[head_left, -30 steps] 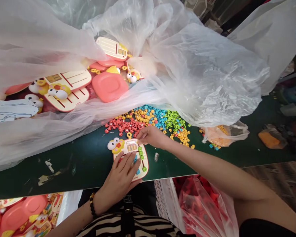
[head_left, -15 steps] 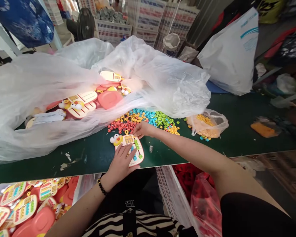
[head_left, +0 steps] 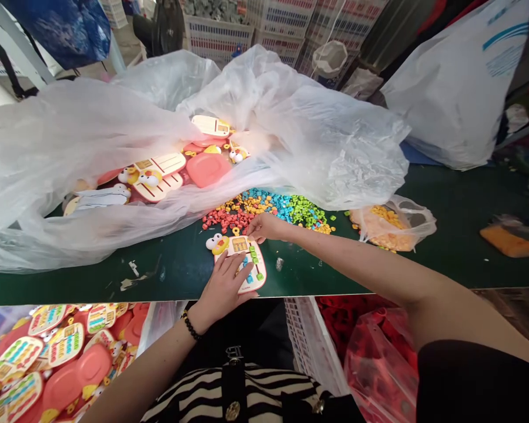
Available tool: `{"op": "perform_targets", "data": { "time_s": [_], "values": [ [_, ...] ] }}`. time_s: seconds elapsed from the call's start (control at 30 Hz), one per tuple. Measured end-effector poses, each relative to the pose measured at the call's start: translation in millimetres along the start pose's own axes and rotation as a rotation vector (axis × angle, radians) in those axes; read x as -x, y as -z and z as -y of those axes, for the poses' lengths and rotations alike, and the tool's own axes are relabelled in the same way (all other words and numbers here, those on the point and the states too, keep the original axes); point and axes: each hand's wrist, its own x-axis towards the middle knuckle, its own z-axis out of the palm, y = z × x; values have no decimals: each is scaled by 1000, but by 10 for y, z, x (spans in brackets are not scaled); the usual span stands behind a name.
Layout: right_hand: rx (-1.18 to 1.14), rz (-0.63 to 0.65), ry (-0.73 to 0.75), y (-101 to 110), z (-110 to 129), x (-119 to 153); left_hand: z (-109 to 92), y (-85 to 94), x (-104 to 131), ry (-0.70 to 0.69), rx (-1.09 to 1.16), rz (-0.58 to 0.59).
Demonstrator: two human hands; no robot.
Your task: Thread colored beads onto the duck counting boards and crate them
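Observation:
A cream toy board (head_left: 254, 286) with a red rim and a yellow, big-eyed cartoon head lies near the table's front edge. Across it rests my left hand (head_left: 224, 283), fingers over the face and thumb at the lower edge, gripping it. Green and blue beads sit along its slots; the fingers cover part of them. My right hand (head_left: 263, 228) is pinched at the board's upper right corner, and its fingertips hide whatever is between them. Just beyond lies a pile of small red beads (head_left: 224, 218), with orange, blue and green beads (head_left: 306, 210) alongside.
Clear plastic sheeting (head_left: 317, 129) covers the back of the table, with more boards (head_left: 208, 170) inside. A bag of orange beads (head_left: 390, 226) lies to the right. Below the table are filled boards (head_left: 66, 346) at left and a white crate (head_left: 311, 335) beside red pieces.
The camera view has shifted, so the surroundings sit differently in the picture. Both hands keep nearly the same places on the board, the right still pinched at its upper right corner.

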Motion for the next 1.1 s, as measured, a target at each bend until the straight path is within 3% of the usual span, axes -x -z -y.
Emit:
{"op": "perform_targets", "data": {
  "time_s": [0.1, 0.17, 0.27, 0.33, 0.4, 0.5, 0.57, 0.6, 0.63, 0.7, 0.73, 0.83, 0.93, 1.0, 1.1],
  "values": [
    [-20, 8, -6, 31, 41, 81, -19, -8, 13, -16, -28, -28],
    [-59, -57, 27, 6, 15, 165, -59, -8, 21, -18, -51, -30],
    [-146, -279, 183, -135, -137, 332, -128, 25, 71, 10, -89, -43],
    [-202, -462, 298, -271, -310, 444, -140, 80, 195, 2, -99, -131],
    [-210, -656, 361, -408, -513, 534, -117, 177, 451, 27, -118, -297],
    [-143, -823, 361, -586, -780, 616, -60, 436, 1082, 231, -242, -542],
    [-123, -868, 343, -669, -884, 641, -25, 674, 1559, 308, -334, -582],
    [-129, -881, 334, -695, -912, 645, -8, 798, 1771, 344, -500, -613],
    [-143, -891, 327, -710, -925, 644, 8, 914, 1946, 440, -619, -572],
    [-181, -892, 318, -712, -927, 632, 39, 1094, 2135, 530, -753, -460],
    [-194, -884, 317, -705, -922, 624, 56, 1149, 2132, 531, -795, -459],
    [-186, -854, 337, -678, -914, 613, 161, 1170, 1728, 378, -803, -546],
    [-145, -842, 369, -669, -930, 635, 449, 1096, 902, 248, -647, -575],
    [-130, -830, 388, -667, -949, 662, 776, 1083, 292, 179, -561, -483],
    [-132, -802, 415, -656, -979, 697, 1384, 1142, -474, 232, -491, -276]
  ]
}}
